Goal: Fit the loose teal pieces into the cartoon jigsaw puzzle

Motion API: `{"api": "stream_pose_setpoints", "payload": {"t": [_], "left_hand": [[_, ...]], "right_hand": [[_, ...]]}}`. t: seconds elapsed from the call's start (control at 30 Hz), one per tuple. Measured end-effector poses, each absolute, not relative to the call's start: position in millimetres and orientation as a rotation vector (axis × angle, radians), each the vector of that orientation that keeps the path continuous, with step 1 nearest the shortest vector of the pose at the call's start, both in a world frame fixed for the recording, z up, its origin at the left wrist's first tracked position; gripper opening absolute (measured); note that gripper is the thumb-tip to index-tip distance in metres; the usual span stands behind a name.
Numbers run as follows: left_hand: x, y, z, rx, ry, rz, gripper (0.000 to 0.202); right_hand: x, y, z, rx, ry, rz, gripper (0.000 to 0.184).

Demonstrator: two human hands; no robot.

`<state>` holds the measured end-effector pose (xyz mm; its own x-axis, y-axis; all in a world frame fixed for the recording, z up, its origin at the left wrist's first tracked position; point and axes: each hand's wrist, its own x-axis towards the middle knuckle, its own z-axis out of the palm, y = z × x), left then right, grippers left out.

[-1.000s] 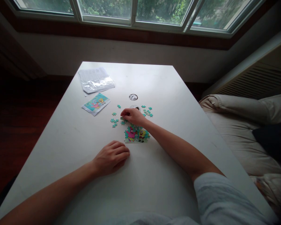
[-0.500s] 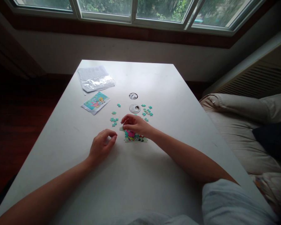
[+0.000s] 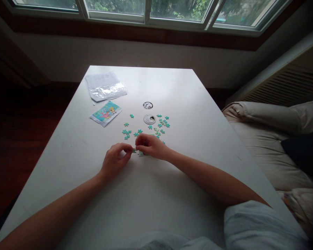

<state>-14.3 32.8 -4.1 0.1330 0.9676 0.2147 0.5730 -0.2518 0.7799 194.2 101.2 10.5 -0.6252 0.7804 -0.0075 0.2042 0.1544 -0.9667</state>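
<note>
Between my two hands a small green jigsaw puzzle piece [image 3: 134,150] shows, pinched at its sides. My left hand [image 3: 116,157] rests on the table with thumb and forefinger closed on the piece's left side. From the right, my right hand [image 3: 153,146] reaches in, its fingertips closed at the piece's other side. Below the right hand lies the partly joined puzzle [image 3: 141,153]; the hand hides most of it. Loose green puzzle pieces lie beyond the hands, some in a left group [image 3: 126,132] and others in a right group [image 3: 163,122].
On the white table [image 3: 172,208] lie a picture card [image 3: 106,113] and a clear plastic bag with papers [image 3: 106,86] at the far left. Two round fittings, a nearer one [image 3: 149,119] and a farther one [image 3: 147,105], sit mid-table. A sofa [image 3: 261,139] stands right.
My right hand has come down and nearer, now covering most of the joined puzzle. The green piece has come between both hands' fingertips. My left hand has shifted slightly right.
</note>
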Motion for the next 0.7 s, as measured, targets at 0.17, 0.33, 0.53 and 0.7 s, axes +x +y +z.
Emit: {"api": "stream_pose_setpoints", "payload": {"t": [0.17, 0.33, 0.53, 0.7], "left_hand": [[-11, 34, -3, 2.060, 1.543, 0.790, 0.010], [-7, 34, -3, 2.094, 1.594, 0.719, 0.007], [-2, 34, 0, 2.166, 1.578, 0.670, 0.006], [-1, 33, 1, 2.209, 1.585, 0.657, 0.008]], "right_hand": [[222, 102, 17, -1.040, -1.932, 1.372, 0.012], [248, 95, 10, -1.170, -1.885, 1.340, 0.016], [248, 89, 5, -1.141, -1.892, 1.306, 0.017], [247, 88, 4, -1.109, -1.914, 1.295, 0.017]]}}
